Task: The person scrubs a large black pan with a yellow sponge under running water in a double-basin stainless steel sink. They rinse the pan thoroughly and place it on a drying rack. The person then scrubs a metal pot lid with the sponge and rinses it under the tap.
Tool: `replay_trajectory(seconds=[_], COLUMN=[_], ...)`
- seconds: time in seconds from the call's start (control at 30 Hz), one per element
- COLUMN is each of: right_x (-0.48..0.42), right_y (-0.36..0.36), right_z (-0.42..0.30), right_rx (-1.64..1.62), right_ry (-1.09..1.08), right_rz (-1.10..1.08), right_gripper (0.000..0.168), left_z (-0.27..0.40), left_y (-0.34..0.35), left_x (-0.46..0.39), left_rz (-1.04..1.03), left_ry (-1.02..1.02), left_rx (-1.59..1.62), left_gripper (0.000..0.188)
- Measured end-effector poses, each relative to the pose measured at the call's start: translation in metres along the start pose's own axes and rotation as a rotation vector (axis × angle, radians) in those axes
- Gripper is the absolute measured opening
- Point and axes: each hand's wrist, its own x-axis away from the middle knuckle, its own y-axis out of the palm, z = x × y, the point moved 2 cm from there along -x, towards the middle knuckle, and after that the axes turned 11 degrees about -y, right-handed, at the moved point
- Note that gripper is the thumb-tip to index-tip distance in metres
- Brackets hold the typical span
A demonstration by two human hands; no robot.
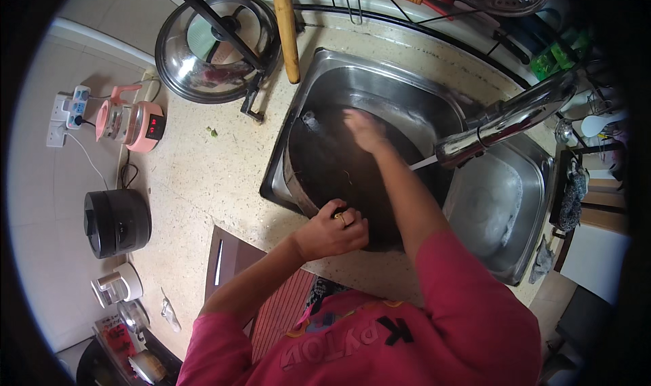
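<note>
A large dark wok (330, 157) rests tilted across the left basin of a steel double sink (351, 76). At its near rim my left hand (333, 231), with a ring on one finger, is closed around a part of the wok, probably a handle; a small dark bit shows between the fingers. My right hand (363, 129) reaches into the wok and lies against its inner surface. It is blurred by motion, and whatever may be under the palm is hidden. A chrome faucet (483, 132) comes in from the right, and a stream of water (423, 163) falls from its mouth beside my right forearm.
Cloudy water (478, 208) stands in the right basin. A glass lid (218, 45) and a wooden rod (286, 30) are behind the counter's left part. Along the left wall are a pink electric kettle (135, 121) and a black rice cooker (117, 223). A knife (511, 48) lies at the back right.
</note>
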Motion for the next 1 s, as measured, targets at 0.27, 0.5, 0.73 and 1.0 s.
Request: replay_trajectory(seconds=[0.27, 0.5, 0.73, 1.0], right_x=[0.135, 0.086, 0.081, 0.136], right_y=[-0.058, -0.047, -0.045, -0.075], right_z=[0.047, -0.125, 0.106, 0.047], right_rx=[0.113, -0.404, 0.394, 0.359], right_ry=[0.079, -0.371, 0.180, 0.112], right_rz=[-0.005, -0.193, -0.010, 0.105], right_gripper=[0.023, 0.037, 0.039, 0.028], left_z=[0.001, 0.003, 0.008, 0.015], left_y=[0.002, -0.001, 0.000, -0.002], left_x=[-0.003, 0.002, -0.005, -0.009], left_rz=[0.002, 0.012, -0.019, -0.263], left_ry=[-0.026, -0.030, -0.055, -0.165], left_rx=[0.015, 0.018, 0.020, -0.036], left_gripper=[0.021, 0.018, 0.020, 0.041])
